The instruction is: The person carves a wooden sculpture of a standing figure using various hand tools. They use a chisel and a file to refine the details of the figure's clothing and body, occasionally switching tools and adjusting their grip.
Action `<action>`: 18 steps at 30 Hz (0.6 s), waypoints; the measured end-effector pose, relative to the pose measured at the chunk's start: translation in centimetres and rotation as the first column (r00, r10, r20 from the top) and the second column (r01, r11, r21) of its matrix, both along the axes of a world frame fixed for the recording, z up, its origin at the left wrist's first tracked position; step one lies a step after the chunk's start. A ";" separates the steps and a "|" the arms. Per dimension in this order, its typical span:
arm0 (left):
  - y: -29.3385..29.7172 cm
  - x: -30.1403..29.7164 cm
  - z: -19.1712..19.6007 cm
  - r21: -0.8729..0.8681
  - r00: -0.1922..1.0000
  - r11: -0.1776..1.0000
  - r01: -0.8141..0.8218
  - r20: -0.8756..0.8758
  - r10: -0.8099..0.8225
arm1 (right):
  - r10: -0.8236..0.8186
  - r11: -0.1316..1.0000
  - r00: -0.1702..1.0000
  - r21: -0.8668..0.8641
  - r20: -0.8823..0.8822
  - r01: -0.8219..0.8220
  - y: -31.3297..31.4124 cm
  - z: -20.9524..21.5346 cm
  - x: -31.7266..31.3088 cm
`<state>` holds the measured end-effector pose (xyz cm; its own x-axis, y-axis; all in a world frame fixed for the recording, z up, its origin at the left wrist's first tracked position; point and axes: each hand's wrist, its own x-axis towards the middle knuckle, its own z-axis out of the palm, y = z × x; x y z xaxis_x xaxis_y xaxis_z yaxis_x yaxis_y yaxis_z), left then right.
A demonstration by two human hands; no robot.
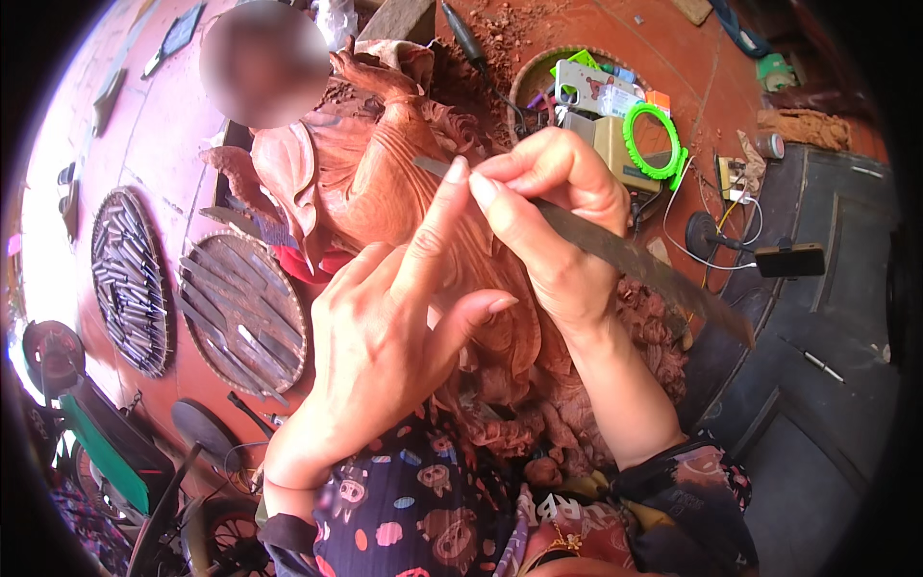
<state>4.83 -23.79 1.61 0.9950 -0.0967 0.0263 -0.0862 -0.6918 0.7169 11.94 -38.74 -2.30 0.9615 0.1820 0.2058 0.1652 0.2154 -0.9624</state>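
Note:
My right hand (562, 216) grips a long, flat, brownish metal blade (659, 264), thumb and bent fingers pinching it near its narrow pointed end. The blade's wide end reaches out past my right wrist. My left hand (375, 322) is open, with its index finger stretched up to the blade near the tip and its thumb held apart. Whether that fingertip presses on the metal I cannot tell. Beneath both hands lies a large reddish wood carving (370, 192) with flowing grooves and folds. My hands hide part of its middle.
On the left, one round basket (306, 356) holds flat blades and another (170, 337) many small metal tools. A rotary hand tool (464, 37) lies beyond the carving. At right are a green ring (628, 135), a phone (788, 261) on a stand, and a dark panelled surface (836, 385).

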 end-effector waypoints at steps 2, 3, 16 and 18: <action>0.1 -0.4 -0.2 0.075 0.998 0.995 0.059 0.030 -0.061 | 0.032 0.998 0.999 -0.050 -0.025 -0.034 -1.0 0.0 -0.9; 0.2 -0.6 -0.3 0.113 0.995 0.990 0.088 0.044 -0.093 | 0.048 0.996 0.998 -0.074 -0.039 -0.050 -1.5 0.1 -1.3; 0.3 -0.8 -0.3 0.200 0.979 0.964 0.177 0.063 -0.193 | 0.028 0.999 0.998 -0.026 -0.059 -0.029 -2.5 -0.2 -2.1; 0.3 -0.7 0.3 0.161 0.985 0.974 0.159 0.035 -0.167 | 0.067 0.998 0.995 0.012 -0.077 -0.066 -2.4 0.2 -1.4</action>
